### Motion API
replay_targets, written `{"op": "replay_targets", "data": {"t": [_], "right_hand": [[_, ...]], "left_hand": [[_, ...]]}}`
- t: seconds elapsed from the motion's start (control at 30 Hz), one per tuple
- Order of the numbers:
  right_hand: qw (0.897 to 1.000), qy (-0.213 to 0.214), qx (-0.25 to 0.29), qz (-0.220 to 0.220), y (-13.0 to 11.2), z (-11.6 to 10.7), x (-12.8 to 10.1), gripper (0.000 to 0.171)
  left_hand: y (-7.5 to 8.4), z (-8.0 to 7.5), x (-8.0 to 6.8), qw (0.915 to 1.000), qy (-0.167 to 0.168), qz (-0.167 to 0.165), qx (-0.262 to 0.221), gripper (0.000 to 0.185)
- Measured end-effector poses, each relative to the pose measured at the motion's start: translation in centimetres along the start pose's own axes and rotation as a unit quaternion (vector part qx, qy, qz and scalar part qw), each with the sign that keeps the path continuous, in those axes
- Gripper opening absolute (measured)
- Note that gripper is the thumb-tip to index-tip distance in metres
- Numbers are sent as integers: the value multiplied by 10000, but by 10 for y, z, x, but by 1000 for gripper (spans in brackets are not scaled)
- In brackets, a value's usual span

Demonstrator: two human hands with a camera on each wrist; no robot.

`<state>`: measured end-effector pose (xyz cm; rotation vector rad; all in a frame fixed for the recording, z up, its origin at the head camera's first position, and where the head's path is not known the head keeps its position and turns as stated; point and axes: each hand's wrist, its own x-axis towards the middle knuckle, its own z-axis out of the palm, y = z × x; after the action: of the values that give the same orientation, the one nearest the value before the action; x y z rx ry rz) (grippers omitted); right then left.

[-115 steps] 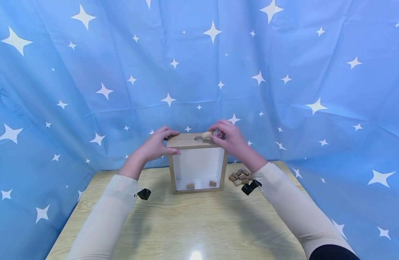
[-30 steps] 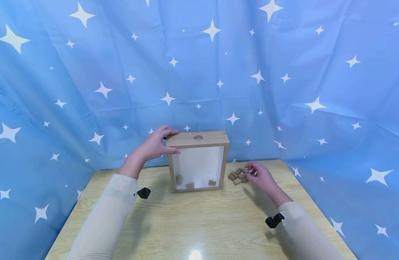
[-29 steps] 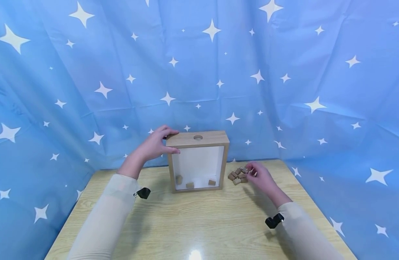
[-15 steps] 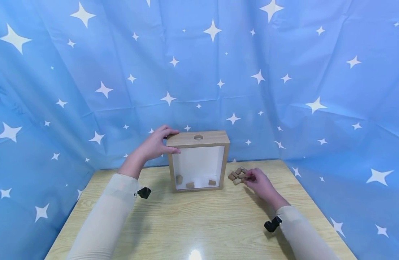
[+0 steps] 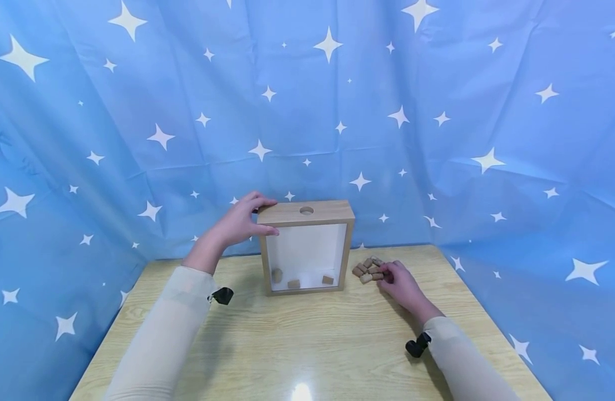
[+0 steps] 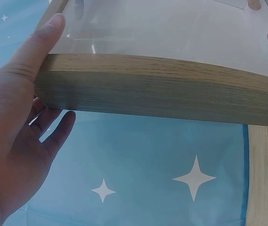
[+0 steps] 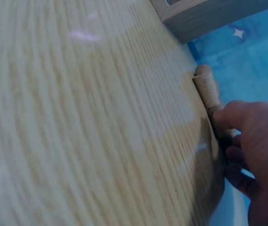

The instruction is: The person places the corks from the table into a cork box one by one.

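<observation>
My left hand [image 5: 239, 223] grips the top left corner of an upright wooden frame box [image 5: 307, 218], thumb over the front edge and fingers behind. A round hole [image 5: 306, 210] opens in its top, and several corks [image 5: 294, 284] lie on its floor behind the clear front. To the right of the box is a small pile of corks [image 5: 359, 271]. Over its right side my right hand [image 5: 400, 285] pinches a cork [image 5: 377, 276] between curled fingers and thumb. In the right wrist view the thumb meets a cork [image 7: 207, 89]; the other fingertips are partly hidden.
The box and pile stand near the back of a light wood-grain table [image 5: 287, 345]. Behind it hangs a blue curtain [image 5: 307, 100] with white stars. Black wrist cameras [image 5: 222, 296] sit on both cuffs.
My right hand has gone from the hole, where it held a cork, to the pile, then slightly lower there. Another cork now shows inside the box. My left hand keeps its hold.
</observation>
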<state>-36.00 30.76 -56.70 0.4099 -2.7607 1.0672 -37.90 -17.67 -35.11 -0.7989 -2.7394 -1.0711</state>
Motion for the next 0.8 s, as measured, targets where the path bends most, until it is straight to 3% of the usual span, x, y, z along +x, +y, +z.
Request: {"op": "replay_targets", "data": {"t": [0.8], "right_hand": [[10000, 32, -44, -45, 10, 3, 4, 18]], "left_hand": [[4, 0, -1, 9999, 11, -68, -76, 79]]}}
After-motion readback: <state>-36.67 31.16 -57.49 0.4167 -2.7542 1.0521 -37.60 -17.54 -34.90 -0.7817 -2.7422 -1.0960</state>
